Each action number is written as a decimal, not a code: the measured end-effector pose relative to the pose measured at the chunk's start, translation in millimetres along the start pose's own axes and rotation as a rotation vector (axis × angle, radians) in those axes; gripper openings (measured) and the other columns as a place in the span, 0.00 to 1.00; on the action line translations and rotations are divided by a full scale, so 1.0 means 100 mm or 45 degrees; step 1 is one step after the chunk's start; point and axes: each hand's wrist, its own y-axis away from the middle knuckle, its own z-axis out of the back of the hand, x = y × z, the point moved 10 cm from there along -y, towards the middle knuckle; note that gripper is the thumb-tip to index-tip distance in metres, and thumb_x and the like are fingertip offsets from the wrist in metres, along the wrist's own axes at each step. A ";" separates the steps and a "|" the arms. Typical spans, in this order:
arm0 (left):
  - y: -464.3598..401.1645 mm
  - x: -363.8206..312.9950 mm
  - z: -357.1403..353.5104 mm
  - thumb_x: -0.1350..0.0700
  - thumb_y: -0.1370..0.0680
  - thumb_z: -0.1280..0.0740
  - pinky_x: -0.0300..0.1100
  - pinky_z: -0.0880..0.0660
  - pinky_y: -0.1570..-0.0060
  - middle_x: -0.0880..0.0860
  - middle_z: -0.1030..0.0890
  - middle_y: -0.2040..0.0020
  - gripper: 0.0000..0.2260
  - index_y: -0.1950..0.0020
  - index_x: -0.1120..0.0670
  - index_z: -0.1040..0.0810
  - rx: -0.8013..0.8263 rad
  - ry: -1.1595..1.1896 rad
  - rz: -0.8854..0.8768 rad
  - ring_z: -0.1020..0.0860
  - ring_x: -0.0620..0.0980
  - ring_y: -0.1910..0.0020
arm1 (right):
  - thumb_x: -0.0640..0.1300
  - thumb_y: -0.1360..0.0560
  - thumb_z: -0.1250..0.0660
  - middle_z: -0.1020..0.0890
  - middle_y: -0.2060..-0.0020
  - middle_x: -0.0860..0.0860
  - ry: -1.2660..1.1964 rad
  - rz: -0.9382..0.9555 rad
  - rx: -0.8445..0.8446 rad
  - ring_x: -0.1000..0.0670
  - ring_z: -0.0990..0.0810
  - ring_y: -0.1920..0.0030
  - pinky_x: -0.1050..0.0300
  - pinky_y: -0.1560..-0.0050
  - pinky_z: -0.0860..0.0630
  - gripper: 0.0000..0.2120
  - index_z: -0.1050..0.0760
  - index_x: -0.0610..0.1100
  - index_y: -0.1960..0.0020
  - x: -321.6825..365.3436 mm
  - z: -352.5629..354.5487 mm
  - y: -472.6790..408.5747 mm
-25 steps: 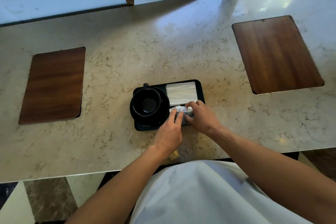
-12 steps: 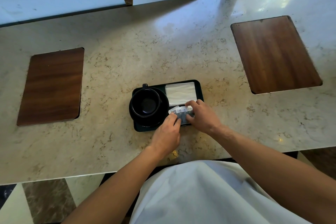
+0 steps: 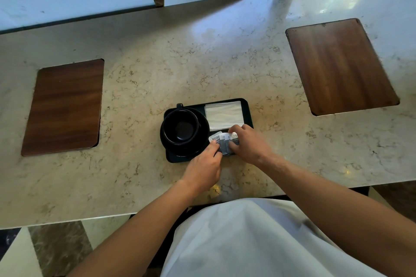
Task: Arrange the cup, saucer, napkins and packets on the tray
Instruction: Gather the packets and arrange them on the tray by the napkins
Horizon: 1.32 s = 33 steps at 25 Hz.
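Observation:
A small black tray (image 3: 248,110) lies on the marble counter in front of me. On its left half a black cup (image 3: 181,127) stands on a black saucer (image 3: 201,139). White folded napkins (image 3: 224,114) lie in the tray's far right part. Grey and white packets (image 3: 224,141) lie fanned in its near right part. My left hand (image 3: 203,170) pinches the packets' left end. My right hand (image 3: 249,143) grips their right end with thumb and curled fingers, hiding part of them.
The marble counter (image 3: 202,63) holds two inset wooden panels, one at the left (image 3: 64,107) and one at the far right (image 3: 337,65). A white wall and window frames rise behind its far edge. My white apron (image 3: 258,243) fills the foreground.
The packets have spread from a tight stack into a fan. My left hand's fingers have drawn back slightly towards me. My right hand stays on the packets' right end.

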 end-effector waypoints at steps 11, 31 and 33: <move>-0.05 -0.08 0.10 0.61 0.22 0.37 0.46 0.19 0.47 0.58 0.25 0.38 0.17 0.34 0.63 0.24 -0.037 0.046 -0.046 0.24 0.54 0.42 | 0.51 0.21 0.33 0.22 0.43 0.47 -0.014 0.011 -0.022 0.48 0.20 0.51 0.52 0.52 0.20 0.19 0.27 0.50 0.32 0.03 -0.03 0.00; -0.31 -0.28 0.27 0.62 0.24 0.35 0.51 0.25 0.34 0.64 0.23 0.37 0.16 0.36 0.65 0.22 -0.163 -0.060 -0.082 0.25 0.61 0.36 | 0.43 0.20 0.36 0.25 0.39 0.45 -0.021 0.032 -0.215 0.45 0.26 0.41 0.52 0.41 0.25 0.17 0.24 0.42 0.32 0.01 0.24 -0.06; -0.42 -0.24 0.28 0.61 0.22 0.35 0.54 0.31 0.28 0.65 0.26 0.32 0.19 0.32 0.65 0.25 -0.142 -0.090 -0.019 0.28 0.63 0.30 | 0.41 0.21 0.37 0.26 0.34 0.44 0.105 0.068 -0.223 0.43 0.30 0.35 0.50 0.34 0.29 0.19 0.25 0.41 0.30 0.04 0.27 -0.07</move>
